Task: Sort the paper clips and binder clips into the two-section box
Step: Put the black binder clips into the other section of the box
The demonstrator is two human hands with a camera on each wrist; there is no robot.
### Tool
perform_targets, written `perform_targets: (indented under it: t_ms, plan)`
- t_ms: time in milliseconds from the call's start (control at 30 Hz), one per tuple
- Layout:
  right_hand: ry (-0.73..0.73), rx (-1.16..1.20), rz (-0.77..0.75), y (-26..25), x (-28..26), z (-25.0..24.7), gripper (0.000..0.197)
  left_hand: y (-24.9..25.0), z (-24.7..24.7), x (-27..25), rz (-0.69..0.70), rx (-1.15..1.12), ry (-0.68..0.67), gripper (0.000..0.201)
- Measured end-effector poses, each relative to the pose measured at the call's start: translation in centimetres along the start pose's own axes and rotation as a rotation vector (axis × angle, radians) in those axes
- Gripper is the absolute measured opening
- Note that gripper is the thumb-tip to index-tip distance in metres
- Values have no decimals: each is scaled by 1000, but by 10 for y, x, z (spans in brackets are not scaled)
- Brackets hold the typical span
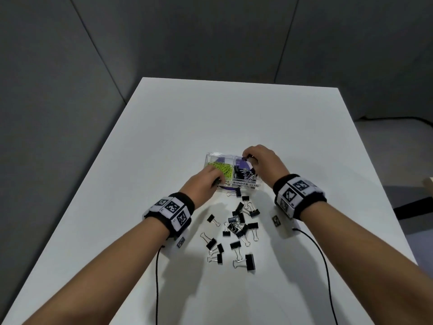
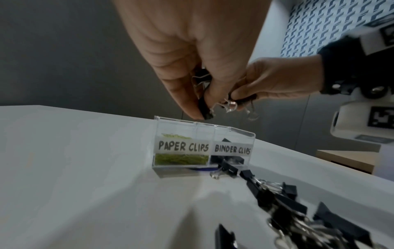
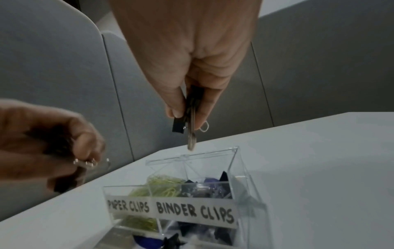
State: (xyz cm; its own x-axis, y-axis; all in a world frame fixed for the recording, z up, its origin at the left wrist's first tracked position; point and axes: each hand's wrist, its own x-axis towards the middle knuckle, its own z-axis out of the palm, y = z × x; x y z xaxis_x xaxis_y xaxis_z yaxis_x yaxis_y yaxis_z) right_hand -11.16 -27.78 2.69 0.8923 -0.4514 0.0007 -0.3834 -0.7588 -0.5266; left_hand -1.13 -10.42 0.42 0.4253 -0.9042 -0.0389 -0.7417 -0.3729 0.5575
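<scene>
A clear two-section box [image 1: 246,185] stands mid-table, labelled PAPER CLIPS and BINDER CLIPS [image 2: 232,149]. Green paper clips [image 1: 220,169] fill its left section, and black binder clips [image 1: 243,175] lie in the right one. My right hand [image 1: 246,158] hovers over the right section's far edge and pinches black binder clips [image 3: 183,121] between thumb and fingers. My left hand [image 1: 216,181] is above the box's front left and grips several black binder clips [image 2: 204,107]. Many loose binder clips [image 1: 236,226] are scattered on the table in front of the box.
The white table [image 1: 164,137] extends far behind the box and has edges on the left and right. Black cables [image 1: 157,277] trail from both wrists toward me. Grey padded walls [image 1: 70,66] surround the table. A wooden piece [image 1: 427,184] sits off the right edge.
</scene>
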Motion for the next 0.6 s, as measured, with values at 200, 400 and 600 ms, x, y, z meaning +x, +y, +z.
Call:
perform_targets:
  t_ms: [200, 400, 600]
  plan:
    - [-33, 65, 63, 9, 0, 5, 28, 15, -4, 31, -6, -7, 50, 22]
    - [-27, 12, 60, 40, -44, 15, 21, 33, 11, 71, 22, 10, -26, 29]
    - [-171, -48, 86, 57, -83, 32, 23, 36, 16, 82, 24, 204, -174, 44]
